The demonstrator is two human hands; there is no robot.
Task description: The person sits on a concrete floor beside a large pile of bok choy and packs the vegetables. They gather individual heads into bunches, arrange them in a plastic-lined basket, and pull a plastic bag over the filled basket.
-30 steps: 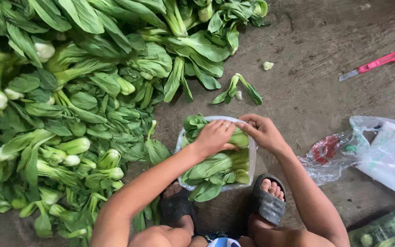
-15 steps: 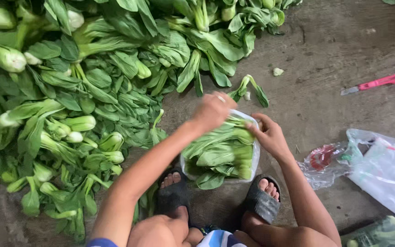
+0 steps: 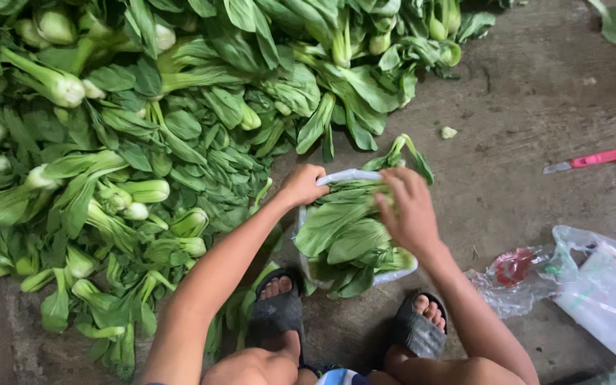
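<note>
A large heap of bok choy [image 3: 144, 128] covers the floor from nine o'clock round to twelve, stems pale and leaves dark green. At the centre sits a clear plastic bag [image 3: 344, 177], its mouth open toward twelve o'clock and already packed full of bok choy heads lying on their sides.

The left hand [image 3: 306, 185] is closed on the bag's rim at its ten o'clock corner, pinching the plastic and pulling it open. The right hand [image 3: 408, 210] lies flat over the greens at the bag's two o'clock side, fingers curved down on the leaves, pressing them rather than holding any one stalk.

The step in hand looks like packing and settling the greens in the bag. The bag seems near full, so the next move likely calls for tucking in the stray leaves at the rim without tearing the thin plastic.

At three o'clock a pink-handled knife [image 3: 593, 158] lies on the concrete floor [image 3: 522, 107], well apart. At four o'clock a stack of spare plastic bags [image 3: 600, 285] lies crumpled; what it contains cannot be told.
</note>
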